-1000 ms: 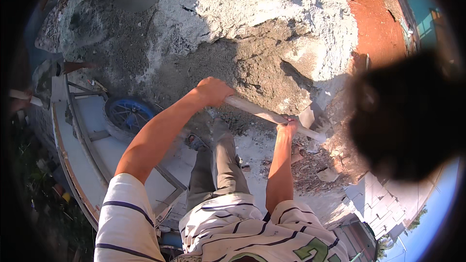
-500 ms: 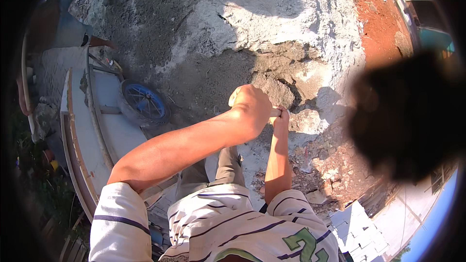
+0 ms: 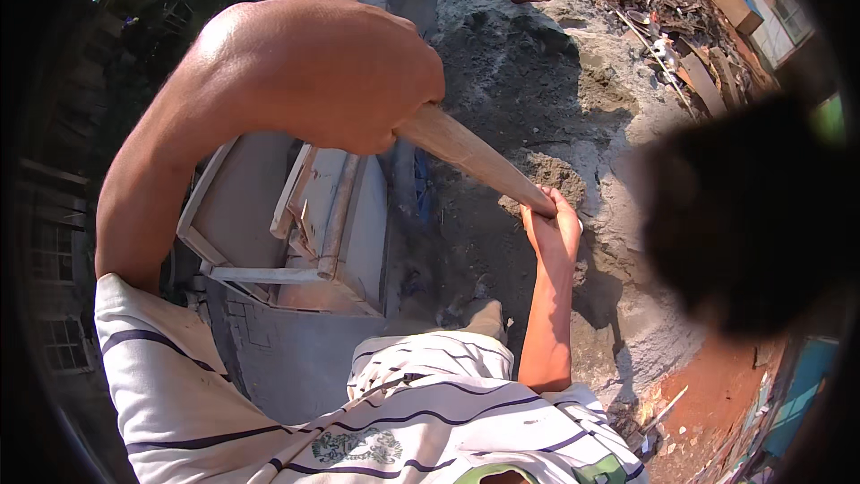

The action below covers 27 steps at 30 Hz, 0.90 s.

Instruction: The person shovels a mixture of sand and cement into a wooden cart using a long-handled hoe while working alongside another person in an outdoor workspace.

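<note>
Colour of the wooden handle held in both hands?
The wooden handle is light tan-brown, clearest in the head view.

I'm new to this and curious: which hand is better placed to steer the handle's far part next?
Likely the right hand: it grips the wooden handle farther away and looks smaller, while the left hand looms large, gripping it closer to view.

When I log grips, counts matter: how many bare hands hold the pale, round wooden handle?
2: the bare left hand grips the pale, round wooden handle at upper left; the bare right hand holds it lower, farther right. The left grip is partly hidden.
</note>
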{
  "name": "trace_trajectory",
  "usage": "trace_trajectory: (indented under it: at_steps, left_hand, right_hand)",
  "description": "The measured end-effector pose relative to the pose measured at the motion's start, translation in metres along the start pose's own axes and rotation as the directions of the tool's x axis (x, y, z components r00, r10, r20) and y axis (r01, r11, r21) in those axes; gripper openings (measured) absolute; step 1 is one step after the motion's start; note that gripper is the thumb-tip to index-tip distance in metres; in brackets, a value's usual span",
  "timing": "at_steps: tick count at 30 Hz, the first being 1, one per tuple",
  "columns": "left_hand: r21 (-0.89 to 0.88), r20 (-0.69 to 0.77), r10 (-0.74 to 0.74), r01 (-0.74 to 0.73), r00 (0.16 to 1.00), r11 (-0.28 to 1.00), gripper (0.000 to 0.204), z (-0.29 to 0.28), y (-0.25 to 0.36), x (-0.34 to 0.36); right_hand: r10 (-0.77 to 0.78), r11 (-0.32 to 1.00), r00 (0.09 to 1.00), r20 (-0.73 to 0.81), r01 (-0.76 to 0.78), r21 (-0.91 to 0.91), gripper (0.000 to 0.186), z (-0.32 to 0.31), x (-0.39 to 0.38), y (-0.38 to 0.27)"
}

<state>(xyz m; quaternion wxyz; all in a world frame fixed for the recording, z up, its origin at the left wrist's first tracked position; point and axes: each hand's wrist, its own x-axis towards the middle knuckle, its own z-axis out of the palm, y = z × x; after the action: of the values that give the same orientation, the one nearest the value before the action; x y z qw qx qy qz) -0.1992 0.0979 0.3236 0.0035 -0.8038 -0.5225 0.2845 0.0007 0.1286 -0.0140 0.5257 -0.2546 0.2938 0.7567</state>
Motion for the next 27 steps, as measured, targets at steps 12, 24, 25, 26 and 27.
trace_trajectory:
  at_steps: [12, 24, 25, 26, 27]
  left_hand:
    - [-0.415, -0.204, -0.887, 0.785, 0.413, 0.461, 0.035, 0.199, -0.086, -0.432]
    - [-0.917, 0.179, -0.839, 0.396, 0.514, 0.047, 0.022, 0.357, 0.014, -0.328]
    - [-0.909, 0.209, -0.779, 0.411, 0.591, 0.068, 0.023, 0.344, 0.014, -0.311]
    - [-0.9, 0.241, -0.703, 0.426, 0.669, 0.096, 0.025, 0.332, 0.016, -0.291]
    - [-0.844, 0.229, -0.649, 0.48, 0.726, 0.238, 0.025, 0.318, 0.019, -0.268]
  right_hand:
    - [0.546, 0.723, 0.83, 0.114, -0.398, -0.564, 0.011, 0.103, -0.106, 0.408]
    - [0.475, 0.608, 0.857, 0.2, -0.155, -0.778, 0.004, 0.03, -0.035, 0.346]
    - [0.417, 0.64, 0.889, 0.189, -0.14, -0.755, 0.004, 0.021, -0.03, 0.316]
    - [0.348, 0.666, 0.922, 0.167, -0.118, -0.737, 0.005, 0.009, -0.024, 0.281]
    - [0.292, 0.734, 0.948, 0.128, -0.137, -0.665, 0.008, -0.005, -0.017, 0.245]
